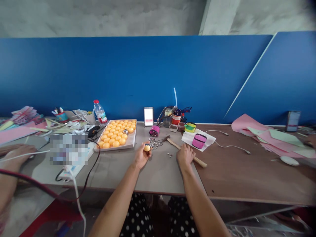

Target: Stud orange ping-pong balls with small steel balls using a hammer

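Head: one held ball (147, 148), one hammer (174, 143).

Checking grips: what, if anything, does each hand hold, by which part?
Left hand: orange ball, by its sides. Right hand: over the hammer handle, mid-length; whether gripped, unclear.

Note hammer (173, 143) with mid-handle hidden under right hand (186, 154); grip or mere rest not tellable. Note ball (147, 148) partly covered by left hand (141, 158). Regard loose metal bits (156, 143) as too small to identify. Note screen (148, 116) blurred out, power strip (79, 167) partly pixelated, co-worker's arm (7, 184) cut off by left edge.
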Action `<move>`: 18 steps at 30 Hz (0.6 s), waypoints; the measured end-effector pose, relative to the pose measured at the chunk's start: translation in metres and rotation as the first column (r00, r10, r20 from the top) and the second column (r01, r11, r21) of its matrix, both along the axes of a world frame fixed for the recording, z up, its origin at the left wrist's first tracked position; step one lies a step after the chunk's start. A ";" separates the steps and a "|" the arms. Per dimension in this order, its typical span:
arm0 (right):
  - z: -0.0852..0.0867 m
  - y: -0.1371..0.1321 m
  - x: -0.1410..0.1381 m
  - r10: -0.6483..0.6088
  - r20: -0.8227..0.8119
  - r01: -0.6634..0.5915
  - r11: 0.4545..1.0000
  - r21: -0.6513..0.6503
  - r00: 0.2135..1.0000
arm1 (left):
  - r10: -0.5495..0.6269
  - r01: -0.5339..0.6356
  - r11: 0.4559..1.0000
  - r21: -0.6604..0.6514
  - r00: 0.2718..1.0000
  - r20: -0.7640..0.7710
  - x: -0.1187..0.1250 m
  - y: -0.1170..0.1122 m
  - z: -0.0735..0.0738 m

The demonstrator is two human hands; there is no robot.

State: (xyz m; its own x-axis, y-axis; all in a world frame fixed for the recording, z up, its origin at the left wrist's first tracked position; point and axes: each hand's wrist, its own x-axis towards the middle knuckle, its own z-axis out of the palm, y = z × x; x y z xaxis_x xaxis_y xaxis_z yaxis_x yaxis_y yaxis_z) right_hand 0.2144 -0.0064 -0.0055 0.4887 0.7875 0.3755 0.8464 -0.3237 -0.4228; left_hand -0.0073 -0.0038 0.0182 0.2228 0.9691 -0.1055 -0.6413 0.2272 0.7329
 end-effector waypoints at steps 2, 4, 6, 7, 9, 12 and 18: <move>0.001 0.000 -0.002 0.018 0.031 -0.020 0.998 0.062 0.999 | 0.003 -0.003 1.000 -0.010 1.000 -0.001 0.000 0.000 0.000; 0.005 0.000 -0.004 0.050 0.057 -0.058 0.989 0.138 0.997 | 0.012 -0.012 1.000 -0.022 1.000 -0.005 0.000 0.000 0.000; 0.009 0.000 -0.008 0.117 0.072 -0.130 0.969 0.209 0.990 | 0.015 -0.015 0.999 -0.039 1.000 -0.007 0.000 0.001 0.000; 0.011 -0.001 -0.011 0.164 0.082 -0.179 0.954 0.240 0.983 | 0.016 -0.017 0.999 -0.050 1.000 -0.003 -0.001 0.002 0.000; 0.014 -0.003 -0.017 0.252 0.110 -0.274 0.915 0.296 0.961 | 0.026 -0.025 0.997 -0.072 1.000 0.009 -0.001 0.002 -0.001; 0.017 -0.007 -0.028 0.324 0.146 -0.355 0.864 0.356 0.935 | 0.049 -0.047 0.996 -0.082 0.998 0.027 -0.001 0.003 -0.002; 0.022 -0.014 -0.037 0.477 0.205 -0.519 0.797 0.308 0.855 | 0.065 -0.064 0.993 -0.101 0.998 0.013 0.000 0.005 -0.002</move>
